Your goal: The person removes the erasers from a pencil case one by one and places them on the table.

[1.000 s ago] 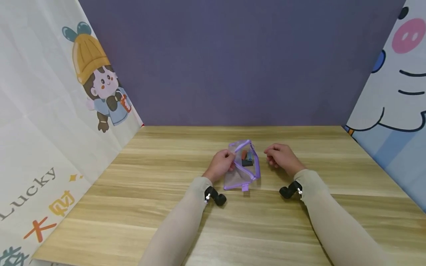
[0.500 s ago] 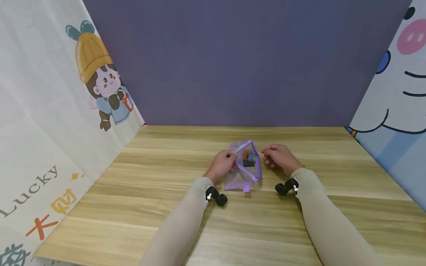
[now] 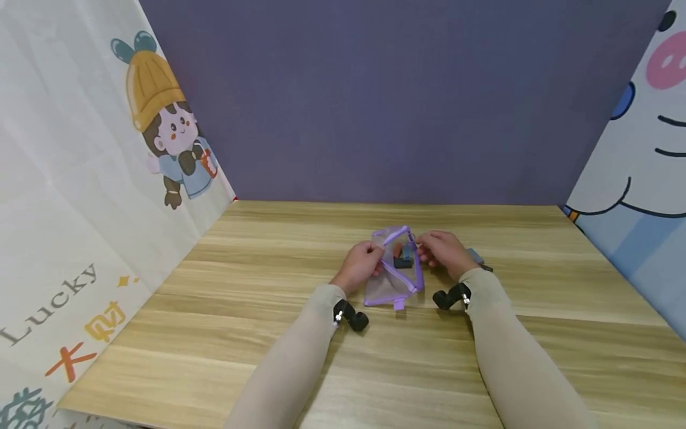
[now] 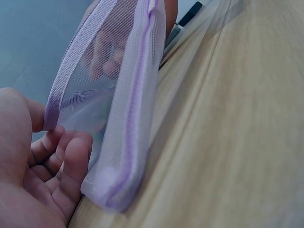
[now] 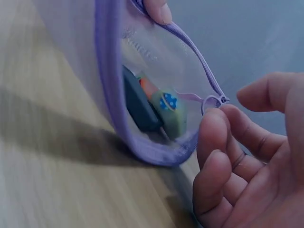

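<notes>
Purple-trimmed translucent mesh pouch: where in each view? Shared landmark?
Head: purple-trimmed translucent mesh pouch just right of centre, between left hand and right hand.
Left wrist: pouch mostly left of centre, reaching top edge.
Right wrist: pouch from upper left to centre.
Landmark: its purple zipper, in all three.

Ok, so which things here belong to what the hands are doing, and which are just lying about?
Seems part of the job:
purple mesh pouch, pinched by the left hand
zip pull, at the right hand
inside the pouch: dark item, orange item, pale item with a blue pattern

Seems just lying about:
blue-grey item beside the right hand, partly hidden
</notes>
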Motion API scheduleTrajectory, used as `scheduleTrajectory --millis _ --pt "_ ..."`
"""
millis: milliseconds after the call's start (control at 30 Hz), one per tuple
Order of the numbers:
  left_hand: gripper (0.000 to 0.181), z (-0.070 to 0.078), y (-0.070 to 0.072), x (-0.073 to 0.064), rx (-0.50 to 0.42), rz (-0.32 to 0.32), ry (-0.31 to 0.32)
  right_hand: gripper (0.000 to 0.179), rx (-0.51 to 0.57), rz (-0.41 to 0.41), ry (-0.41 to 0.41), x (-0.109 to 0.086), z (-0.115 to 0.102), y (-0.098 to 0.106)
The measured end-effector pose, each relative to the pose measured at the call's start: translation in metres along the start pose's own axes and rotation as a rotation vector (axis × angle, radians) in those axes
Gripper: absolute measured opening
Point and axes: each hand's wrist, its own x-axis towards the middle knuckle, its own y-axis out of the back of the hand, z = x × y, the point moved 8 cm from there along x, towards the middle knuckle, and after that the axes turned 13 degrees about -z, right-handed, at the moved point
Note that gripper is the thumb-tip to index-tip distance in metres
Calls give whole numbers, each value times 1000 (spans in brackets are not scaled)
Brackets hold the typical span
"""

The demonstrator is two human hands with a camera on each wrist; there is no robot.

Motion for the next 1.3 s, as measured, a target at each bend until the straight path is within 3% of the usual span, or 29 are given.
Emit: scheduleTrajectory --millis 200,333,667,933,1133,1300 --pt "22 -1 -4 1 3 -9 8 27 1 0 -16 2 8 -1" --pt "22 1 -4 2 1 -4 0 27 -49 18 -13 1 8 0" --pt "21 4 0 4 -56 28 -31 30 -242 -24 17 2 -3 -8" --pt "18 0 1 2 -60 41 -7 28 -278 -11 9 2 -3 -11" --pt "27 0 -1 2 2 50 17 34 -317 -18 -32 0 -2 -11" --pt "23 6 -3 0 93 41 35 36 -333 -30 -58 -3 -3 -12"
